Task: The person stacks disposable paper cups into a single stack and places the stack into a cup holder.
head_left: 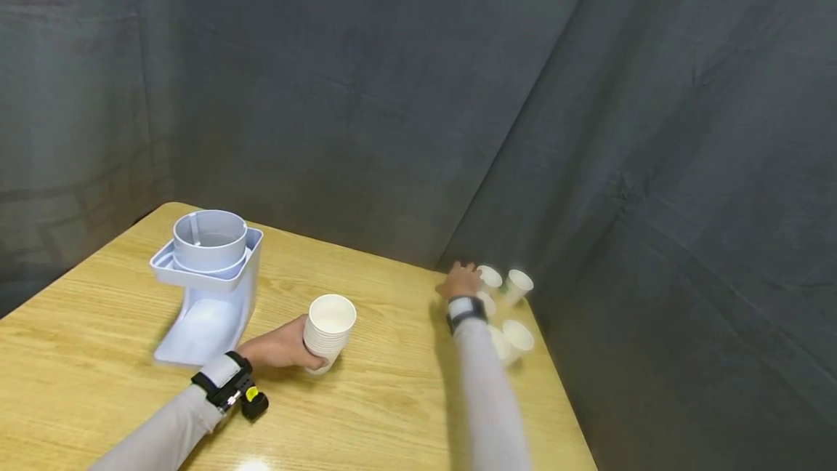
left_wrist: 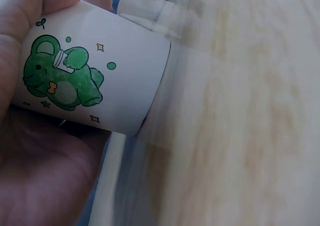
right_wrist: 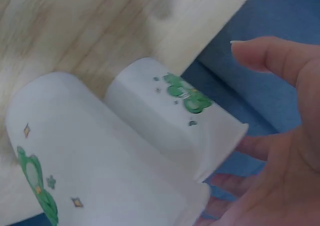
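Observation:
My left hand grips a stack of nested white paper cups by its side, mouths up, over the middle of the table. In the left wrist view the outer cup shows a green cartoon animal. At the back right, my right hand reaches beside a loose paper cup. The right wrist view has its thumb held well apart and its other fingers partly behind a cup. A second cup overlaps that one in front.
Several more paper cups stand along the table's right edge, among them one cup at the back and another nearer. A pale plastic stand with a round holder is on the left. Dark curtains hang behind the wooden table.

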The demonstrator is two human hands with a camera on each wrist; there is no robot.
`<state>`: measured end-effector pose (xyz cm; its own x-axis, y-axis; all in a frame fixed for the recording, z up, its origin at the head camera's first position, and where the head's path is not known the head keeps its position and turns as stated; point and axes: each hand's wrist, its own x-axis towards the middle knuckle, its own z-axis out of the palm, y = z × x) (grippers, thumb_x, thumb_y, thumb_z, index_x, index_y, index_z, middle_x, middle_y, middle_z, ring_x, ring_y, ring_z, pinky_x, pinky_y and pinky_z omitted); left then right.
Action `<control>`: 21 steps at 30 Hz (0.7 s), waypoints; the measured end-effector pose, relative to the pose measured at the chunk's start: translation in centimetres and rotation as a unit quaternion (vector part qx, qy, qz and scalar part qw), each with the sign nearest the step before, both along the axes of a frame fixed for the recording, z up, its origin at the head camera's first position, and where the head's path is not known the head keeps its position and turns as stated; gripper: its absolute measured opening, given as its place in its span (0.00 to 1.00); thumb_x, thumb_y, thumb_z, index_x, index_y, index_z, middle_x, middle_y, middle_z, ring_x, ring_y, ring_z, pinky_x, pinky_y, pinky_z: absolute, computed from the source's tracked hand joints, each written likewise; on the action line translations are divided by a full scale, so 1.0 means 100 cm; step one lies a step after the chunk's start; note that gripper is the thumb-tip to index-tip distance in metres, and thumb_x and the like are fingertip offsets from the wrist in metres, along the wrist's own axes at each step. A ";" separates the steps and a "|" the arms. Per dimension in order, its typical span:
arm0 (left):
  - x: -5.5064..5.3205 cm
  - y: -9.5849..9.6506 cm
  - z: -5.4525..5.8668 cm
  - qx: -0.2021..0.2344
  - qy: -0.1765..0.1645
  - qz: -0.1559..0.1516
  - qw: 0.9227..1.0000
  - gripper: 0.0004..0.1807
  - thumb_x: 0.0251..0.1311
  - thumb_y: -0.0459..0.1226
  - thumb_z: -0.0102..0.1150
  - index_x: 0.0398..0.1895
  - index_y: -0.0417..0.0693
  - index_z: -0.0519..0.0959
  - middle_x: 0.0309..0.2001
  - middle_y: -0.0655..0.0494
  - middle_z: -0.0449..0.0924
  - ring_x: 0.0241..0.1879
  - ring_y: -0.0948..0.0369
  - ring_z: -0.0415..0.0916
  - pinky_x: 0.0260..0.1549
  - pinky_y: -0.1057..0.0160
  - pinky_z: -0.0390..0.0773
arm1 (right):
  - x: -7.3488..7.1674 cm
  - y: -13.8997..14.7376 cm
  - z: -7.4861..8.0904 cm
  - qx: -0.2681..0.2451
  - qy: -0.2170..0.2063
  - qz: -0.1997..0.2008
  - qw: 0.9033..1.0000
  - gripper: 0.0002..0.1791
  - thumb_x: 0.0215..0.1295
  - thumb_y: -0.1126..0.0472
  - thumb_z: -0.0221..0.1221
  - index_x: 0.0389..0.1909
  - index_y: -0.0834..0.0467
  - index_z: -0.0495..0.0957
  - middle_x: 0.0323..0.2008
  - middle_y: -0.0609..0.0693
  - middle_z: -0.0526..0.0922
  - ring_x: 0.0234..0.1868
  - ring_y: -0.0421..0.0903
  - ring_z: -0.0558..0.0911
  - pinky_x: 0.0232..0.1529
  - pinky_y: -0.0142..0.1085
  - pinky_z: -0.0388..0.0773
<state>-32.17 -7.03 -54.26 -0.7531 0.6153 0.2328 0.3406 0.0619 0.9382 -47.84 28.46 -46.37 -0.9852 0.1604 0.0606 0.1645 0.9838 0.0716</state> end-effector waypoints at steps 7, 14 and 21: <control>0.000 0.001 -0.001 0.004 -0.003 -0.003 1.000 0.44 0.49 0.32 0.73 0.68 0.33 0.61 0.57 0.43 0.76 0.55 0.57 0.74 0.58 0.63 0.70 | -0.006 0.004 -0.008 0.025 -0.005 0.006 1.000 0.46 0.53 0.41 0.69 0.67 0.63 0.69 0.59 0.70 0.75 0.59 0.66 0.75 0.59 0.56 0.74; -0.002 0.000 -0.002 0.004 -0.007 -0.002 1.000 0.43 0.49 0.32 0.74 0.68 0.33 0.62 0.57 0.42 0.76 0.55 0.56 0.74 0.57 0.68 0.70 | -0.004 -0.007 -0.006 0.027 0.000 0.023 0.999 0.43 0.57 0.42 0.68 0.69 0.61 0.69 0.60 0.68 0.76 0.59 0.65 0.75 0.60 0.55 0.73; -0.003 0.002 -0.002 0.005 -0.008 -0.005 1.000 0.43 0.49 0.33 0.73 0.68 0.33 0.63 0.57 0.44 0.77 0.55 0.58 0.75 0.58 0.66 0.70 | 0.002 -0.022 -0.010 -0.046 0.025 0.058 0.997 0.36 0.59 0.57 0.65 0.70 0.58 0.70 0.62 0.68 0.72 0.62 0.68 0.70 0.60 0.61 0.72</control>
<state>-32.45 -6.82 -54.46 -0.7508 0.6200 0.2280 0.3269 0.0488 0.9438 -47.67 26.28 -47.36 -0.9937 0.0517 0.0996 0.0494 0.9985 -0.0256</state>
